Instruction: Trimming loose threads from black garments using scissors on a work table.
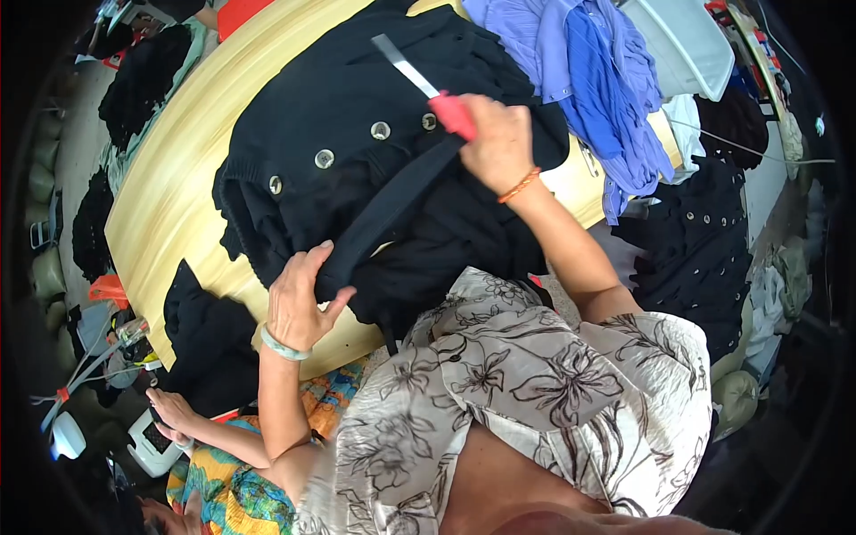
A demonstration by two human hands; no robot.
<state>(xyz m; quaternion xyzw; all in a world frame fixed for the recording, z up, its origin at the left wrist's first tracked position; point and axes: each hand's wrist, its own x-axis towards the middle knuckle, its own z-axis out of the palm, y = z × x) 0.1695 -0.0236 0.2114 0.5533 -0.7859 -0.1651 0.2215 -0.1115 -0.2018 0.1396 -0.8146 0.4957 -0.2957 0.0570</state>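
Pale, wood-grained tabletop point(169, 178) curves across the scene, with a black garment point(357, 80) spread over its middle, right in front of the person. Round, shiny buttons point(381, 131) run in a line across the cloth. The right hand point(499, 147) has its fingers closed around a red-handled tool point(453, 116), whose flat metal blade points to the far left above the garment. A long black band point(392, 196) slants from just below that hand toward the near left, where the left hand point(299, 299) sits at its lower end, thumb wide of the fingers (whether they press the cloth, I cannot tell). Purple-blue shirts point(597, 80) lie heaped at the far right, beside a translucent bin point(682, 45). Near left, a co-worker's hand point(171, 410) shows beside another dark cloth point(209, 330).
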